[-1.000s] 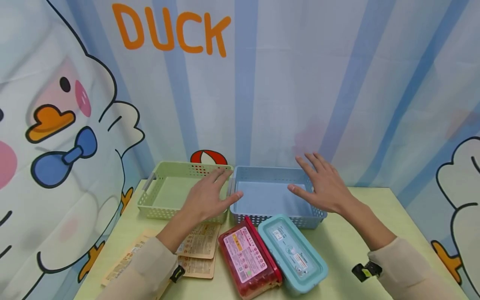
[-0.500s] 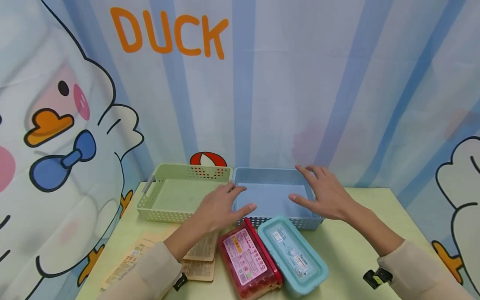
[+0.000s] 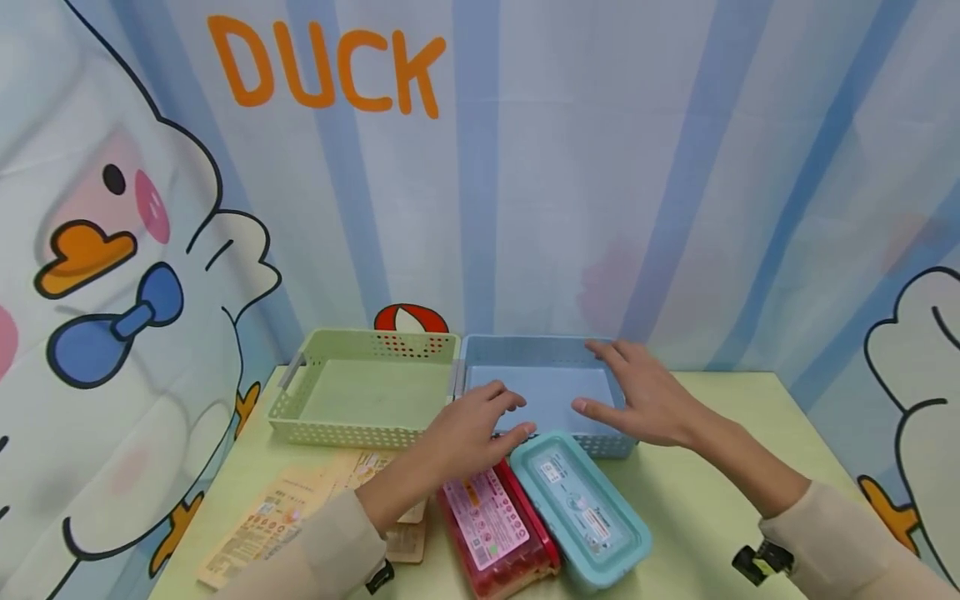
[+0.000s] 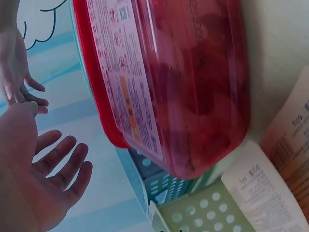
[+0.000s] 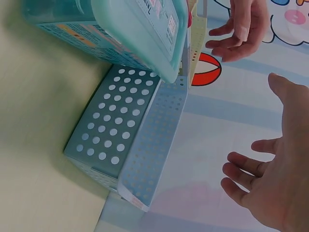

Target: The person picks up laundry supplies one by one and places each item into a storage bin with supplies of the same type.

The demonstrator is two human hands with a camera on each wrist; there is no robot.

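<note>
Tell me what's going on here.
A person's left hand hovers near the red container and the right hand near the blue basket; neither grips anything. The teal container is beside the red one. The green basket stands left of the blue one, with tan packets in front of it on the table.

Orange "DUCK" (image 3: 322,67) stands on the cloth (image 3: 555,183) beyond the far edge of the counter (image 3: 738,467). Print on the packets (image 3: 262,523) near its left edge, red box (image 3: 491,521) and teal box (image 3: 583,508) is too small to read.
</note>
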